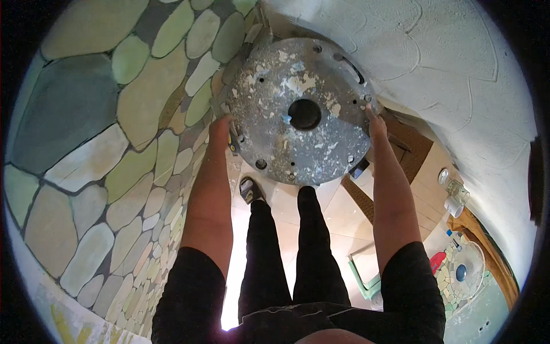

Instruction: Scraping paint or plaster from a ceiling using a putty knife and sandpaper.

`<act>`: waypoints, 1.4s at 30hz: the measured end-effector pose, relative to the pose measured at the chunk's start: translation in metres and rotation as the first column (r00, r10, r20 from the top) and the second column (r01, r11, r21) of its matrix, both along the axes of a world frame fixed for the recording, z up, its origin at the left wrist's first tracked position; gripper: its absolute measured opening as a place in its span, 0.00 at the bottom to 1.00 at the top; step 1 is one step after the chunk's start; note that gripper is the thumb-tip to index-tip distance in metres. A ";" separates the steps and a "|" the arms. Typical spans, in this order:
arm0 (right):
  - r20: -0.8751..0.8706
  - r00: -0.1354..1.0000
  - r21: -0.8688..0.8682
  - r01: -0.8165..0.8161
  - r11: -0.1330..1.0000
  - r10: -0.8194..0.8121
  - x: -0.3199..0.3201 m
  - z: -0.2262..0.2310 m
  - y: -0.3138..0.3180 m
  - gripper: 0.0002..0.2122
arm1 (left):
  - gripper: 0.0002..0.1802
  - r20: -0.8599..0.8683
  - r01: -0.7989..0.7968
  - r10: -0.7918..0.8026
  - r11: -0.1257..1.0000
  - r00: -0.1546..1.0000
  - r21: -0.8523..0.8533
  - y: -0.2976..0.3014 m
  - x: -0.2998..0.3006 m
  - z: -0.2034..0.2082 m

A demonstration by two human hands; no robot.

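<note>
A large round grey disc (275,140), spattered with pale paint and pierced by a dark round hole in its middle, fills the space before me. Smaller holes and a curved slot lie near its edge. My left hand (222,124) is closed on the disc's left rim, most of its fingers hidden. On the opposite rim my right hand (376,123) grips with the thumb or a finger showing on top. Both arms are stretched forward. What supports the disc from below is hidden.
A stone-patterned wall (137,195) rises close on the left, a white textured wall (435,51) on the right. Below are my sandalled foot (251,189) and a tiled floor (355,221). Brown matting (409,146), a glass jar (458,191), a green frame (361,275) and a fan (465,270) stand rightward.
</note>
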State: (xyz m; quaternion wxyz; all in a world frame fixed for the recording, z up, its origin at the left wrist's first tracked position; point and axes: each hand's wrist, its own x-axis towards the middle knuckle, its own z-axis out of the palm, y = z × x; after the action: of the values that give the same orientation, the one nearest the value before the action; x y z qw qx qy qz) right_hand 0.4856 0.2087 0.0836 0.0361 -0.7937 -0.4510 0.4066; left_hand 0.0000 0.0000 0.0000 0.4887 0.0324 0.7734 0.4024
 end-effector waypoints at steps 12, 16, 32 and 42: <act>-0.355 0.923 0.060 0.182 0.981 -0.149 0.009 -0.045 0.018 0.39 | 0.23 0.021 0.018 -0.014 0.983 1.000 -0.182 0.026 0.026 0.040; -0.271 0.961 0.148 0.097 0.984 -0.054 -0.038 -0.008 -0.007 0.39 | 0.18 -0.294 0.218 -0.290 0.942 0.911 -0.256 0.008 0.003 0.034; -0.172 0.952 0.121 -0.237 0.964 0.255 -0.061 0.110 -0.170 0.28 | 0.20 -0.172 0.468 -0.545 0.813 0.820 -0.346 -0.081 0.128 0.181; -0.690 0.688 0.007 -0.303 0.953 0.224 -0.143 0.344 -0.295 0.14 | 0.20 0.197 -0.172 0.152 0.981 0.969 0.087 -0.131 0.206 0.431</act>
State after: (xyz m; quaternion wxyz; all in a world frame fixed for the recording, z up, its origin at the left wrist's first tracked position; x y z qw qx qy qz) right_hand 0.3423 -0.0864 0.4278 0.0981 -0.5155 -0.4926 0.6943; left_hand 0.2065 -0.1308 0.4310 0.5231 -0.0440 0.7018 0.4815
